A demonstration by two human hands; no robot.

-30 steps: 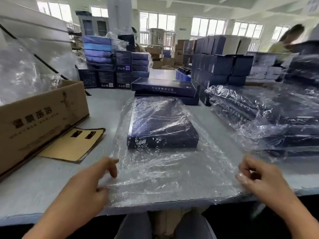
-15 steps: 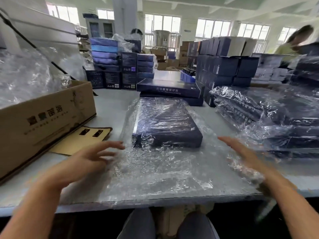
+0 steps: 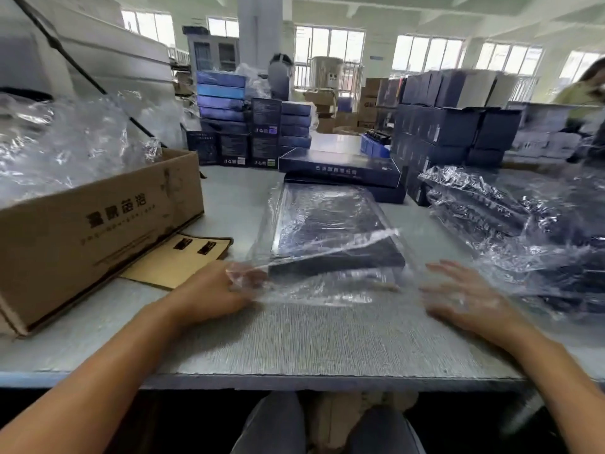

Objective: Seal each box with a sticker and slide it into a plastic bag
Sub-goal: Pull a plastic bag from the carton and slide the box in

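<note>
— What's nearest the camera?

— The person's knees [image 3: 271, 424] under the grey table [image 3: 294, 348], with both forearms reaching over its near edge.

— And the hands?

— The left hand [image 3: 216, 290] has its fingers curled into the loose near edge of the clear plastic bag [image 3: 327, 290], holding that flap lifted off the table. The right hand [image 3: 465, 296] lies flat with straight, spread fingers, grasping nothing; thin film seems to lie over its knuckles, though motion blur makes that hard to confirm.

— Where is the box?

— The flat dark box [image 3: 330, 231] lies in the middle of the table, between and just beyond the hands, fully inside the bag. The raised flap crosses its near end at a slant.

— What's on either side?

— Left, a cardboard carton [image 3: 98, 224] filled with crumpled clear plastic [image 3: 65, 142], and a brown card sheet [image 3: 176, 260] poking out from under it. Right, a pile of bagged dark boxes [image 3: 507, 217].

— Further back?

— Two unbagged flat boxes [image 3: 340, 168], stacked, just behind the bagged one. Beyond them are walls of dark blue cartons [image 3: 451, 126], more stacked boxes [image 3: 222, 103] to the left, and another person [image 3: 586, 90] at the far right edge.
</note>
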